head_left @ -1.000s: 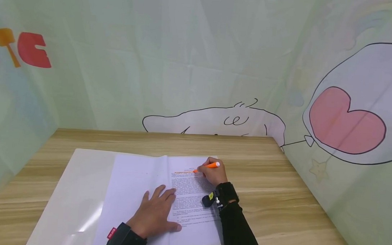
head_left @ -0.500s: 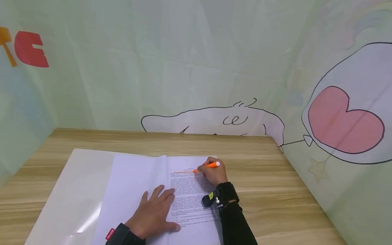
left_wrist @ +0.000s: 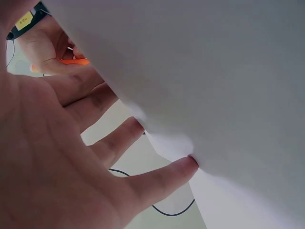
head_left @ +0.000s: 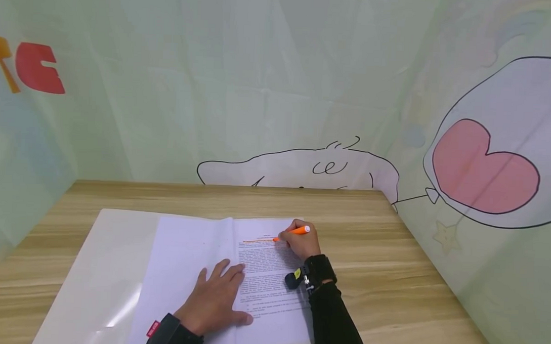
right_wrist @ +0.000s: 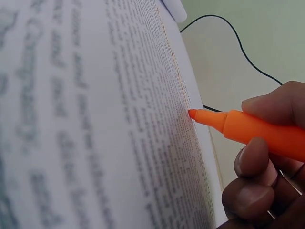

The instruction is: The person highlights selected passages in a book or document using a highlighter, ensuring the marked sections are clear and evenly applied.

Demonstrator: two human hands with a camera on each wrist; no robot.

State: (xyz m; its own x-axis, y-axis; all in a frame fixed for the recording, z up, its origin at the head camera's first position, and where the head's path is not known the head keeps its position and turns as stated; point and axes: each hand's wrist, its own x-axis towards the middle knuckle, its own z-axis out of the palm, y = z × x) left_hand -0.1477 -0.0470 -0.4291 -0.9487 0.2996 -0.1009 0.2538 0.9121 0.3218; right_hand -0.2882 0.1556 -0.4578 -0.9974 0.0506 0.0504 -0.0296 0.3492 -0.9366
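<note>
An open booklet with a printed right page [head_left: 272, 278] and a blank left page [head_left: 188, 245] lies on the table. My right hand [head_left: 306, 243] pinches an orange highlighter [head_left: 300, 230] between thumb and fingers, over the upper part of the printed page. In the right wrist view the tip of the highlighter [right_wrist: 257, 130] meets the end of a thin orange line along the text. My left hand [head_left: 213, 302] rests across the fold with fingers spread and nothing held. Its fingertips [left_wrist: 188, 164] press against the paper in the left wrist view.
A glossy whitish cover [head_left: 101, 272] extends left from beneath the pages. The wooden table [head_left: 369, 231] reaches back to a pale green fabric wall [head_left: 237, 89] with cartoon drawings. Black wrist straps with a small camera [head_left: 293, 280] show on the right arm.
The highlighter tip has slid slightly right along the text line, and the orange stroke is a little longer. My left hand stays put on the pages. The whole view has shifted slightly.
</note>
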